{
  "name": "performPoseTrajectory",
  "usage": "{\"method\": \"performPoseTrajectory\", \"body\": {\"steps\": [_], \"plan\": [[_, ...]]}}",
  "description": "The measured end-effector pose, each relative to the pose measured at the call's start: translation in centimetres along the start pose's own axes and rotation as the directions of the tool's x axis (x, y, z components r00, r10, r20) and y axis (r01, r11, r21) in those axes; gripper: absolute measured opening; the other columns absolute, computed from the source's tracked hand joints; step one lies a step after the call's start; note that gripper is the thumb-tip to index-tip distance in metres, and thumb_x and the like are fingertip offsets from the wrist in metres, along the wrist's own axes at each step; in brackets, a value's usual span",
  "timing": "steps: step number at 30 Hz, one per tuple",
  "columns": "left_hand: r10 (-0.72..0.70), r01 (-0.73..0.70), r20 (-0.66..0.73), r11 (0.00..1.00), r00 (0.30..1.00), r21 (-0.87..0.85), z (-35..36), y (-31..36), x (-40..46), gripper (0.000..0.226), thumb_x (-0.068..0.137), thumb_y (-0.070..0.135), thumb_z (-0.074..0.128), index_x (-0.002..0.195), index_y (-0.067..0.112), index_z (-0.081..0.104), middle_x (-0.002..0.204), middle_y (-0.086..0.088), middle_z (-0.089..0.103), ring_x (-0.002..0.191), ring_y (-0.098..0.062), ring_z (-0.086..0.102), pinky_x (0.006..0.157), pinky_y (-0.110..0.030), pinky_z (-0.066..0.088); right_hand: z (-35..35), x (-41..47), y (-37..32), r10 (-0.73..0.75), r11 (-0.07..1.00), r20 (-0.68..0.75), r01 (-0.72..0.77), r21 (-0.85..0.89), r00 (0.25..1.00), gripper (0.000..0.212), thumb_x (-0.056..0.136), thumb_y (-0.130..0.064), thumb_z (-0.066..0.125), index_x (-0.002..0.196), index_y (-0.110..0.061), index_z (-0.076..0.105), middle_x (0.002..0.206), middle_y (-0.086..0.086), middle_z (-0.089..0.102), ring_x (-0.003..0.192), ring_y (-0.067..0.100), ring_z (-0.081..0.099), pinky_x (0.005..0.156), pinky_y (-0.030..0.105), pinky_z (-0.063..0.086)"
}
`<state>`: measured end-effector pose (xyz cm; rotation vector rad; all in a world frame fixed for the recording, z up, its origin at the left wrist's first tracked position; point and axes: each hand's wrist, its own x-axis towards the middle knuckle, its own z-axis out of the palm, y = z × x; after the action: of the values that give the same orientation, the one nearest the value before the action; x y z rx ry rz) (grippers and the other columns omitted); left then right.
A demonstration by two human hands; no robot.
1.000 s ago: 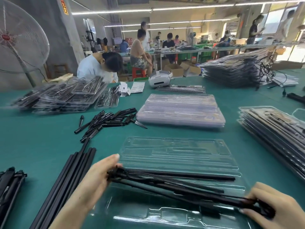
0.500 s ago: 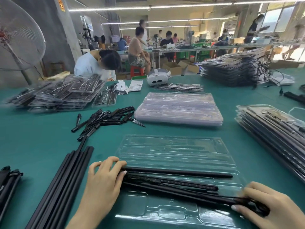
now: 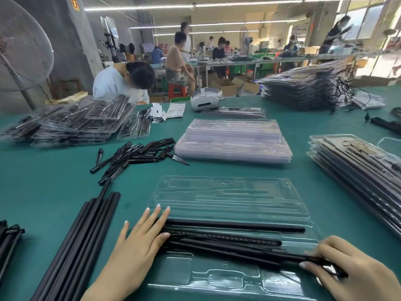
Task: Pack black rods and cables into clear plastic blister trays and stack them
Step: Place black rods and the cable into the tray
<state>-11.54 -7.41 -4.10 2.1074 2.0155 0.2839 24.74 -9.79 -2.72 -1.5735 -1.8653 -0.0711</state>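
Observation:
An open clear blister tray (image 3: 230, 196) lies on the green table in front of me. Several black rods (image 3: 227, 235) lie lengthwise across its near half, with a thin black cable at their right end. My left hand (image 3: 141, 242) rests flat with straight fingers on the left ends of the rods. My right hand (image 3: 351, 272) grips the right ends of the lower rods and the cable loop. The top rod sits in its groove, apart from the angled lower ones.
Loose long black rods (image 3: 82, 240) lie to my left, short black spikes (image 3: 134, 155) beyond them. A stack of empty clear trays (image 3: 234, 140) sits behind. Packed trays (image 3: 358, 170) are stacked on the right, more at far left (image 3: 69, 124) and far right (image 3: 303, 88). People work nearby.
My left hand opened from gripping the rod ends to lying flat on them. The rods have come down into the tray. My right hand stays on the right ends.

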Motion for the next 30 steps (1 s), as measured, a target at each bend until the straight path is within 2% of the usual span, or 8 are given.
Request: {"method": "performPoseTrajectory", "body": {"steps": [3,5,10,12,18,22,24,30], "plan": [[-0.018,0.017,0.028,1.0,0.999,0.011,0.2,0.4,0.1,0.05,0.087,0.059,0.002,0.132,0.06,-0.019,0.145,0.033,-0.026,0.134,0.007,-0.03,0.115,-0.033,-0.015,0.0,0.2,0.6,0.007,1.0,-0.062,-0.006,0.015,0.998,0.031,0.075,-0.06,0.051,0.065,-0.034,0.065,0.072,-0.021,0.056,0.049,0.01,0.052,0.05,0.023,0.039],[-0.034,0.035,0.017,0.999,0.999,-0.005,0.3,0.7,0.1,0.044,0.095,0.055,0.008,0.132,0.061,-0.017,0.145,0.032,-0.026,0.133,0.007,-0.03,0.115,-0.035,-0.017,0.0,0.3,0.9,-0.026,1.0,-0.057,0.025,-0.014,0.998,0.028,0.075,-0.056,0.052,0.065,-0.034,0.065,0.072,-0.021,0.056,0.049,0.01,0.053,0.046,0.021,0.037],[-0.033,0.033,0.028,0.999,0.999,-0.012,0.0,0.7,0.1,0.042,0.1,0.048,0.012,0.127,0.068,-0.015,0.141,0.037,-0.027,0.13,0.011,-0.032,0.115,-0.039,-0.017,0.5,-0.2,1.4,-0.164,0.983,-0.045,0.16,-0.089,0.985,0.026,0.083,-0.046,0.049,0.066,-0.032,0.062,0.076,-0.021,0.056,0.059,-0.002,0.05,0.04,0.022,0.039],[-0.022,0.022,0.015,0.999,1.0,-0.036,-0.1,1.0,0.0,0.041,0.101,0.047,0.015,0.126,0.071,-0.006,0.138,0.04,-0.025,0.128,0.015,-0.031,0.114,-0.037,-0.016,0.6,-0.2,1.1,-0.168,0.984,-0.023,0.167,-0.063,0.985,0.021,0.08,-0.048,0.048,0.071,-0.037,0.065,0.078,-0.026,0.059,0.065,-0.004,0.051,0.043,0.015,0.038],[0.013,-0.013,0.001,0.987,1.0,-0.161,-0.4,1.0,0.0,0.038,0.1,0.043,0.024,0.12,0.074,0.015,0.139,0.045,-0.011,0.128,0.021,-0.021,0.116,-0.032,-0.007,1.8,0.0,1.9,-0.279,0.959,-0.117,0.271,-0.082,0.953,0.027,0.088,-0.034,0.048,0.075,-0.03,0.071,0.08,-0.022,0.062,0.077,-0.006,0.051,0.059,0.021,0.04],[0.01,-0.016,-0.028,0.975,1.0,-0.22,-0.6,1.1,0.1,0.046,0.1,0.04,0.033,0.109,0.082,0.018,0.137,0.048,-0.004,0.129,0.023,-0.014,0.116,-0.031,-0.002,3.3,0.2,2.6,-0.387,0.918,-0.23,0.348,-0.191,0.893,0.027,0.09,-0.019,0.052,0.074,-0.016,0.074,0.08,-0.01,0.065,0.074,0.001,0.048,0.064,0.021,0.039],[0.01,-0.018,-0.035,0.976,0.999,-0.218,-0.6,1.1,0.0,0.046,0.1,0.039,0.034,0.115,0.078,0.017,0.138,0.047,-0.003,0.13,0.022,-0.013,0.116,-0.03,-0.002,3.7,0.2,3.0,-0.409,0.908,-0.239,0.366,-0.206,0.881,0.024,0.089,-0.016,0.054,0.079,-0.012,0.075,0.085,-0.006,0.065,0.073,0.004,0.047,0.064,0.023,0.039],[-0.011,0.008,-0.021,0.99,1.0,-0.142,-0.6,1.3,-0.2,0.042,0.101,0.042,0.027,0.123,0.072,0.008,0.14,0.044,-0.013,0.131,0.016,-0.022,0.116,-0.03,-0.005,3.7,0.2,3.0,-0.373,0.923,-0.187,0.343,-0.173,0.909,0.027,0.089,-0.024,0.053,0.074,-0.019,0.076,0.079,-0.012,0.066,0.072,0.001,0.051,0.06,0.023,0.041]]}}
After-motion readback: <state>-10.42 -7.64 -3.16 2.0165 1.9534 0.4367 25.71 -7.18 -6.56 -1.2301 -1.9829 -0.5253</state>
